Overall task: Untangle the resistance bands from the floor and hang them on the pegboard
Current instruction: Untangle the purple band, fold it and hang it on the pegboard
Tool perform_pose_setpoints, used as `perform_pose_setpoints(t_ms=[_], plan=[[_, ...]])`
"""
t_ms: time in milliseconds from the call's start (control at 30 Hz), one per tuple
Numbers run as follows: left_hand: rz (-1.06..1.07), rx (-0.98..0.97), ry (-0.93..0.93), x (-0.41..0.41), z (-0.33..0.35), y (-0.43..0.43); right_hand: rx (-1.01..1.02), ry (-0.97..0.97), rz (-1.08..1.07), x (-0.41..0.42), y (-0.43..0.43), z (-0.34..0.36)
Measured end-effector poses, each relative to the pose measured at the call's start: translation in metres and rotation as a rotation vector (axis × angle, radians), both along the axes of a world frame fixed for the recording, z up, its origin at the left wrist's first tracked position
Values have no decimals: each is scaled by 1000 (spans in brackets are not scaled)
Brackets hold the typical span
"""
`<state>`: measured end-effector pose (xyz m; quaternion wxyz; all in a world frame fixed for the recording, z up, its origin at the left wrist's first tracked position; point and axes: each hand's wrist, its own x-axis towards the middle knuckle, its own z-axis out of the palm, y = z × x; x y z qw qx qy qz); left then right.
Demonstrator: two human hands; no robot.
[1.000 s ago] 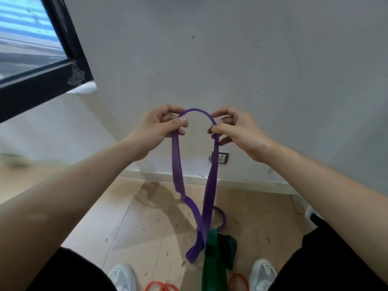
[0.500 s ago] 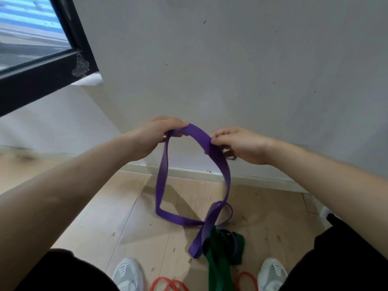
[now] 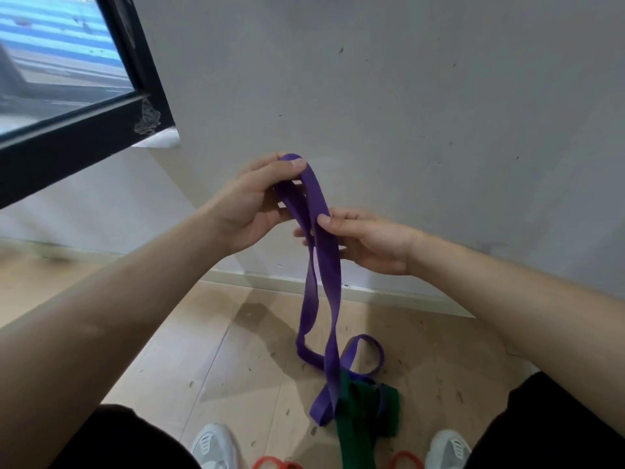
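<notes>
Both hands are on the purple band [image 3: 326,265], up at chest height in front of the grey wall [image 3: 406,96]. The left hand [image 3: 250,211] has the top of the loop pinched under its thumb, fingers curled round the strap, and the right hand [image 3: 368,243] grips the same band just below, thumb pressed onto the front of the two strands where they run close together. From there the purple hangs down in a long twisted loop toward the wooden floor [image 3: 220,350], and its lower end curls into a small ring and runs into the green band [image 3: 358,418], the two knotted up together between the person's white shoes [image 3: 213,445]. Red bands [image 3: 270,463] peek in at the bottom edge, lying on the floor by the shoes. Up at the left, a black-framed window [image 3: 67,137].
</notes>
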<state>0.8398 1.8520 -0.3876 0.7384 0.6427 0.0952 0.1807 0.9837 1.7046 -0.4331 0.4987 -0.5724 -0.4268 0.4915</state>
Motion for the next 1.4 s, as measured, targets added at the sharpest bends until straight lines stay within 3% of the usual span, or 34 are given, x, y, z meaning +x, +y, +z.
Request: perform_pose_setpoints(t_ms=[233,333,433,667,867,1067,1133,1400], plan=[[144,-186,-65,-6,7,11,-58,-18,66,-2,4,1],[243,-130,43,-8,-3,24,-9,28,-69,0,3,8],[311,-56,179,-4,-17,28,34,-43,-145,6,1,15],[257,132,355,14,-37,-10,103,-92,-261,20,-4,28],[428,550,173,24,-41,-9,62,-59,-286,28,-12,30],[366,1397,36,18,-37,-5,-24,-80,-210,31,-19,27],[308,1599,43,18,-39,-5,-33,-75,-177,31,-21,26],[393,1708,-337,12,-31,-2,-115,-42,-16,36,-30,23]])
